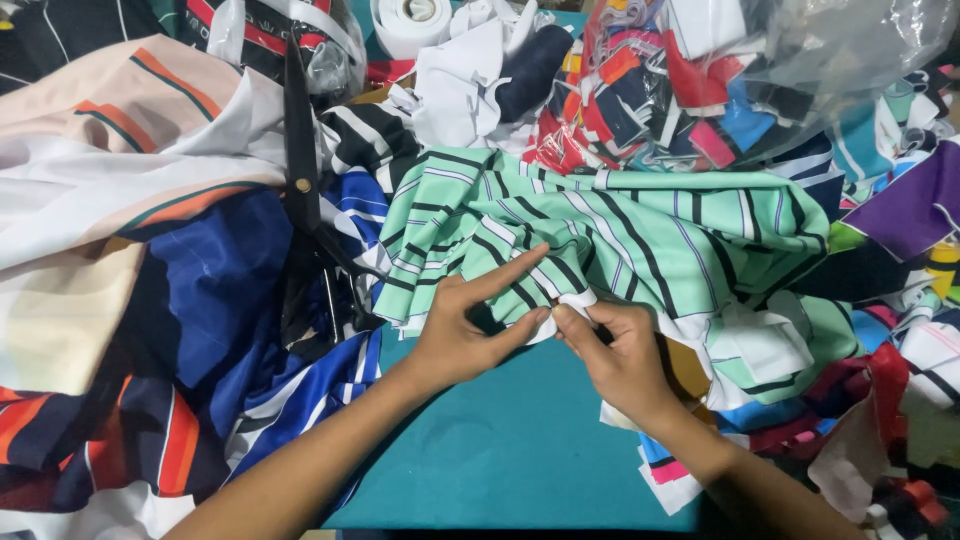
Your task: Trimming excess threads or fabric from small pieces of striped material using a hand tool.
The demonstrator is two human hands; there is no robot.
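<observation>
A mint-green fabric piece point(620, 225) with black and white stripes lies spread across the middle of the teal table point(510, 450). My left hand point(465, 325) pinches its white lower edge, forefinger stretched out over the stripes. My right hand point(615, 350) pinches the same edge right beside it, thumb and forefinger closed on the white hem. The two hands nearly touch.
Large black scissors point(305, 190) lie on a blue and white fabric heap at the left. Peach and white cloth point(110, 150) is piled at far left. A clear plastic bag point(740, 70) of coloured scraps sits behind, a white tape roll point(412, 20) at the top, more scraps at right.
</observation>
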